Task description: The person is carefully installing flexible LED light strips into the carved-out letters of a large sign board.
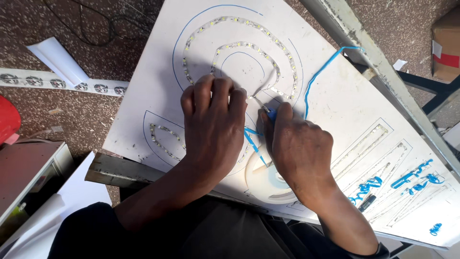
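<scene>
- Two hands were on a white board (335, 91) that sat tilted across a metal frame (364, 48), prob so the person could lean over and work it from above.
- Left hand (213, 124) lay palm down w/ fingers curled and pressed onto the board, right by the inner loop of the LED strip (249, 45). Looked like it was pinning the strip end flat so it wouldn't spring up. Couldn't tell if anything was actually pinched under the fingertips.
- Right hand (299, 148) was closed round a slim blue-handled tool (268, 111), tip aimed at the spot just beside the left fingertips, where the strip end was. Grip was pen-style, I'd guess for fine control.
- Strip itself ran in two nested curves inside blue pen outlines, so the drawn lines seemed to be the layout guide.
- Blue wire (321, 72) trailed from the hands up to the board's top edge, kept off the work area.
- Tape roll (268, 180) sat on the board, partly under the right wrist, close for grabbing.
- More blue wire bits (412, 176) lay near the straight slots at the right, well apart from the hands.
- Floor had a white strip offcut (57, 57) & a cardboard box (445, 43).
</scene>
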